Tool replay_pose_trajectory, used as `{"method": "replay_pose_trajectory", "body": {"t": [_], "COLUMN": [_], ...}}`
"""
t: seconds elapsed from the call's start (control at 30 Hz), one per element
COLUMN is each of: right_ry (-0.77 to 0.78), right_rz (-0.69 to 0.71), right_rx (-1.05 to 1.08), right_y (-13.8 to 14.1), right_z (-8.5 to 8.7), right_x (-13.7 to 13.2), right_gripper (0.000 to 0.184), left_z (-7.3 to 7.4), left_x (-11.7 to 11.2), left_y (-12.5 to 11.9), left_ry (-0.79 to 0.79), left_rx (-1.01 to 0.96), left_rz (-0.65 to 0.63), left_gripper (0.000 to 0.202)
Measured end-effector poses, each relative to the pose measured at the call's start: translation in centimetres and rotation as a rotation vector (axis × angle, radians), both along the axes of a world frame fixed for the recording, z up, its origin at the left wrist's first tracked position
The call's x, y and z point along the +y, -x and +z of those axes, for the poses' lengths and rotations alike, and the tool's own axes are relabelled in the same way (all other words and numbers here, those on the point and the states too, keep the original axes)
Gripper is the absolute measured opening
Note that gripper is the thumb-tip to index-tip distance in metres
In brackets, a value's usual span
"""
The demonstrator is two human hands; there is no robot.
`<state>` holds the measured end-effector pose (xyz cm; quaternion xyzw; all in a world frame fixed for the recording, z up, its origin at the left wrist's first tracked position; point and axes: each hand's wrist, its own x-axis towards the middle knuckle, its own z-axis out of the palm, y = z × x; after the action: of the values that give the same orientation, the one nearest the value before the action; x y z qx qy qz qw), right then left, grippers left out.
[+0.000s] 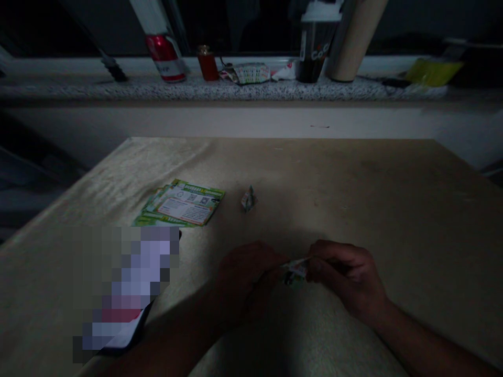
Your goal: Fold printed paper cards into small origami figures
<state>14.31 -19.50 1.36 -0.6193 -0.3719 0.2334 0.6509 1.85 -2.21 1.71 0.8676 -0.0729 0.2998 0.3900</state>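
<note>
Between my two hands is a small folded piece of printed paper [295,269], white and green with dark marks. My left hand [251,275] pinches its left end, its fingers dim in shadow. The right end sits between the thumb and fingers of my right hand [343,275]. Farther back on the table stands a small folded paper figure [248,200] with a pointed top. Left of that figure lies a fanned stack of green and white printed flyers [188,201].
A phone [129,298] with a blurred-out screen lies on the table [373,193] by my left forearm. Along the granite windowsill [236,94] stand a red can [165,57], an orange-red bottle [207,64], crumpled wrappers [251,73], a lidded cup [314,47] and a tan cylinder [353,42].
</note>
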Motion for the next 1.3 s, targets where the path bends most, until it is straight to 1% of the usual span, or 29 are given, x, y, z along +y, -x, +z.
{"method": "replay_pose_trajectory", "body": {"t": [0.1, 0.2, 0.3, 0.4, 0.5, 0.57, 0.67, 0.73, 0.8, 0.9, 1.0, 1.17, 1.3], "right_ry": [0.005, 0.043, 0.026, 0.016, 0.012, 0.001, -0.006, -0.005, -0.006, 0.002, 0.035, 0.104, 0.135], "right_rz": [-0.021, -0.011, -0.001, -0.011, -0.028, -0.055, -0.113, -0.146, -0.141, -0.041, 0.028, -0.007, -0.052], "right_rx": [0.026, 0.161, 0.217, 0.208, 0.171, 0.141, 0.089, 0.065, 0.081, 0.137, 0.123, 0.103, 0.132], "right_y": [0.0, 0.0, 0.0, -0.1, -0.1, -0.2, -0.1, 0.0, 0.1, 0.5, 0.6, 0.6, 0.6], "right_z": [-0.1, -0.2, -0.5, -0.7, -0.6, -0.6, -0.7, -0.9, -1.0, -1.0, -0.9, -1.0, -1.5], "right_x": [0.0, 0.1, 0.2, 0.3, 0.2, 0.2, 0.0, 0.1, 0.2, 0.6, 0.8, 0.6, 0.3], "right_gripper": [0.013, 0.024, 0.024, 0.024, 0.024, 0.023, 0.019, 0.018, 0.014, 0.001, 0.007, 0.008, 0.014], "left_z": [0.0, 0.0, 0.0, -0.2, -0.3, -0.3, -0.2, 0.0, 0.0, -0.2, -0.6, -0.9, -1.0], "left_x": [-0.1, -0.2, -0.3, -0.4, -0.6, -0.7, -0.7, -0.8, -1.0, -1.4, -1.8, -2.1, -2.1], "left_y": [0.0, -0.1, -0.3, -0.3, -0.2, -0.2, -0.5, -0.7, -0.9, -0.8, -0.7, -0.6, -0.6], "left_ry": [-0.005, -0.028, 0.010, 0.096, 0.181, 0.209, 0.247, 0.285, 0.324, 0.376, 0.430, 0.550, 0.574], "left_rx": [-0.015, -0.008, 0.021, 0.090, 0.230, 0.320, 0.397, 0.412, 0.415, 0.399, 0.366, 0.400, 0.421], "left_rz": [0.025, 0.029, 0.036, 0.062, 0.090, 0.105, 0.065, 0.052, 0.080, 0.143, 0.167, 0.143, 0.130], "left_gripper": [0.010, 0.012, 0.012, 0.011, 0.014, 0.015, 0.015, 0.018, 0.019, 0.016, 0.014, 0.017, 0.014]}}
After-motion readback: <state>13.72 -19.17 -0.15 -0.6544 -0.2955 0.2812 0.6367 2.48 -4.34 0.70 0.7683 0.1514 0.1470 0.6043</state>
